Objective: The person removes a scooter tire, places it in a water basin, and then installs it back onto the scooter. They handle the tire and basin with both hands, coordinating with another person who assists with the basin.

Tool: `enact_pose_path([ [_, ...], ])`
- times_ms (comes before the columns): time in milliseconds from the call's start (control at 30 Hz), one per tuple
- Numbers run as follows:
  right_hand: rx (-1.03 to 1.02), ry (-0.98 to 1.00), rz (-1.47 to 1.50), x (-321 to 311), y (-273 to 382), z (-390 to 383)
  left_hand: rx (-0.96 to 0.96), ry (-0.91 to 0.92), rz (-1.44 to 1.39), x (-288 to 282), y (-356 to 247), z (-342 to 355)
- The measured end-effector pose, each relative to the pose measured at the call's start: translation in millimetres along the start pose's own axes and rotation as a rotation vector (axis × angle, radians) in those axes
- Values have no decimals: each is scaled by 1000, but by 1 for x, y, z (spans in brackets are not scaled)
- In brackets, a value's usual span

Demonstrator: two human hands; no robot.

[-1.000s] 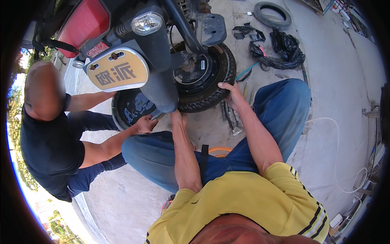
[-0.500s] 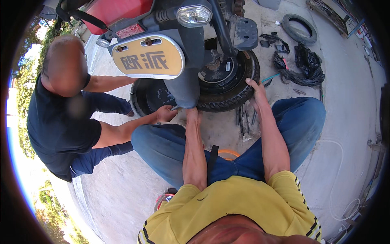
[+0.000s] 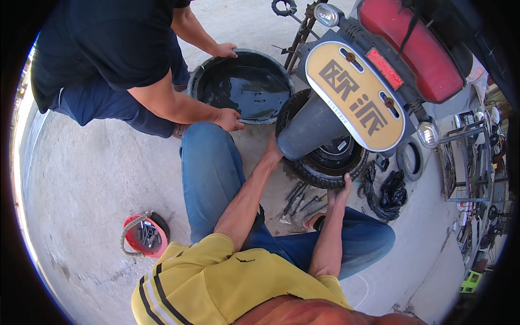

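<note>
A scooter's black wheel [image 3: 316,177] with a treaded tyre lies tilted below the rear mudguard [image 3: 311,127]. My right hand [image 3: 340,191] grips the tyre's near right edge, thumb on top and fingers underneath. My left hand [image 3: 274,147] reaches to the wheel's left side, beside the mudguard tip; its fingers are hidden there. Above sits the yellow oval plate [image 3: 355,100] on the scooter's tail. To the left, a co-worker's two hands hold the rim of a round black basin [image 3: 197,81] with dark liquid in it.
A red container [image 3: 158,250] of sockets and small tools stands at lower left. Hand tools [image 3: 297,199] lie under the wheel. A black plastic bag [image 3: 392,194] and a loose tyre [image 3: 410,158] are at the right, with a cluttered metal rack [image 3: 463,162] beyond.
My view has swung left, so the scooter appears farther right and the basin shows fully. The co-worker now has both hands at the basin's rim. My right hand stays on the tyre.
</note>
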State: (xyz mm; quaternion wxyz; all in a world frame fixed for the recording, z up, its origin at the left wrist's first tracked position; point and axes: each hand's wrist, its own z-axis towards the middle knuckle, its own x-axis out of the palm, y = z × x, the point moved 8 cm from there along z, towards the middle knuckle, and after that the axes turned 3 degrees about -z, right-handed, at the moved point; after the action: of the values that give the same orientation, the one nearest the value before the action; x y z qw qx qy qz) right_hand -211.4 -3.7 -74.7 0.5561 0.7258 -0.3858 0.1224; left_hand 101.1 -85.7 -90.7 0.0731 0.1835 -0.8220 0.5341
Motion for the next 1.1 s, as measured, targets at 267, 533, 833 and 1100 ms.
enact_pose_path([
  [267, 63, -52, 20, 4, -4, -7, 39, 46, -110, 19, -43, -25],
  [533, 75, -20, 62, 18, 10, -7, -68, 75, -345, 26, -14, -8],
  [833, -116, -336, 23, 27, 36, -7, -126, 148, -311, 15, -21, 7],
  [1100, -20, -233, 21, 28, 51, 10, -193, 186, -262, 8, -19, -26],
])
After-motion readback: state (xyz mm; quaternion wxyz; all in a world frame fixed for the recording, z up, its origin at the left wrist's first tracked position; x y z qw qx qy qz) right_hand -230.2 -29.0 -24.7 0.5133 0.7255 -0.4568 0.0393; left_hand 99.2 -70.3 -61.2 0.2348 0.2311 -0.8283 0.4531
